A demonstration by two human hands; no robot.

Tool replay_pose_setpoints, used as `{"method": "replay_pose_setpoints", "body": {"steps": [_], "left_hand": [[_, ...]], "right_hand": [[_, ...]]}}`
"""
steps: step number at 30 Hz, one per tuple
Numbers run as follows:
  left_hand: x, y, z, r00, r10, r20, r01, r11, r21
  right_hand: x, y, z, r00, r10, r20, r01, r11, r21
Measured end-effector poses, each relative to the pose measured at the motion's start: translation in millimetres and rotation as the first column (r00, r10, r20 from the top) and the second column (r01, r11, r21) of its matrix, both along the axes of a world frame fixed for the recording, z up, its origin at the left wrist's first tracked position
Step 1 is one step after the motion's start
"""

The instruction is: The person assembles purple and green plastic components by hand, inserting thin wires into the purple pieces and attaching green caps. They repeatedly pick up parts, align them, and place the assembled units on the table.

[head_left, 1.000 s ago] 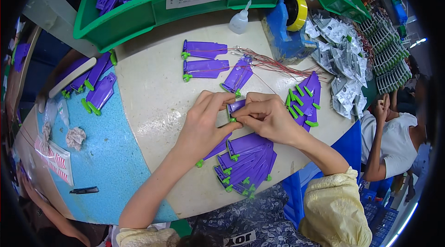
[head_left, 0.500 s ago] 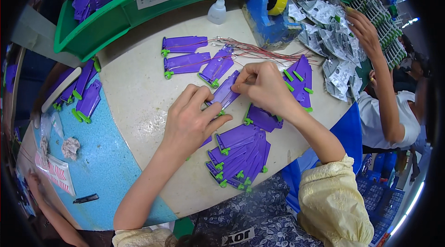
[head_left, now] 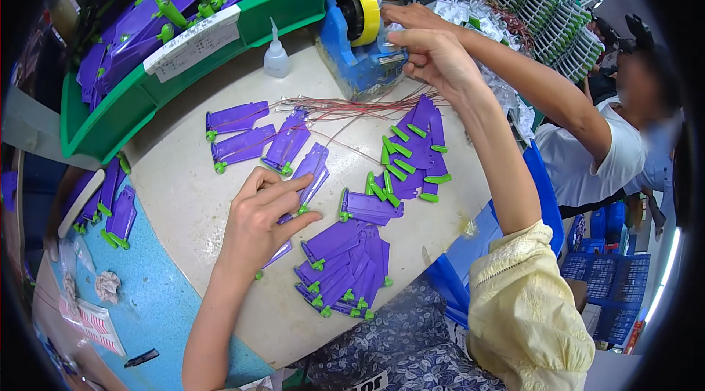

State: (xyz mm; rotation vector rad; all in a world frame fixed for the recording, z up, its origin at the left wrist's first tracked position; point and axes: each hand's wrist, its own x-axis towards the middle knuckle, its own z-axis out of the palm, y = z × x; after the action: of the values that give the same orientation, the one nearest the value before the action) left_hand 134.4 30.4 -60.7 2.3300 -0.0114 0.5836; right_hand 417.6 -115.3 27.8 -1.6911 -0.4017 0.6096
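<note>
My left hand [head_left: 264, 215] rests on the table, its fingers and thumb around the lower part of a purple plastic piece [head_left: 316, 162] with a green end. A thin wire runs near that piece's top. My right hand [head_left: 444, 60] is raised at the blue tape dispenser [head_left: 356, 68], fingers pinched on a bit of clear tape [head_left: 389, 38] beside the yellow tape roll [head_left: 371, 13]. Left of the worked piece lie purple pieces [head_left: 239, 118] with green ends and red wires [head_left: 345, 106]. Nearer me, more purple pieces [head_left: 345, 266] are fanned out in a stack.
Small green parts [head_left: 396, 147] lie on purple pieces at the right. A green bin [head_left: 110, 116] of purple pieces stands far left, a white squeeze bottle [head_left: 276, 60] beside it. A co-worker's arm [head_left: 529, 64] reaches in behind my right hand. Crumpled paper [head_left: 107, 286] lies left.
My right hand has left the purple piece and moved up and away to the tape dispenser. My left hand stays at the piece. The co-worker's arm has swung in toward the dispenser.
</note>
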Motion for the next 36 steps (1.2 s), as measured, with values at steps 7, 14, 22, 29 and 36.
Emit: {"method": "replay_pose_setpoints", "body": {"steps": [7,14,22,29,36], "left_hand": [[1,1,2,1.000,0.003,-0.030,-0.004,0.999,-0.034],[-6,3,2,0.994,0.058,-0.095,-0.071,0.989,-0.133],[-6,0,-4,0.996,0.041,-0.077,-0.049,0.993,-0.106],[-7,-2,-6,0.996,0.083,-0.005,-0.084,0.995,-0.049],[-17,-16,-5,0.981,0.192,-0.015,-0.192,0.981,0.002]], "right_hand": [[-18,-12,-5,0.987,0.084,0.136,-0.046,0.964,-0.261],[-103,-21,-20,0.924,0.373,-0.080,-0.381,0.914,-0.139],[-146,-17,-54,0.761,0.606,-0.231,-0.640,0.759,-0.117],[-144,-14,-51,0.849,0.512,-0.128,-0.525,0.792,-0.311],[-147,-14,-50,0.853,0.522,0.013,-0.491,0.810,-0.321]]}}
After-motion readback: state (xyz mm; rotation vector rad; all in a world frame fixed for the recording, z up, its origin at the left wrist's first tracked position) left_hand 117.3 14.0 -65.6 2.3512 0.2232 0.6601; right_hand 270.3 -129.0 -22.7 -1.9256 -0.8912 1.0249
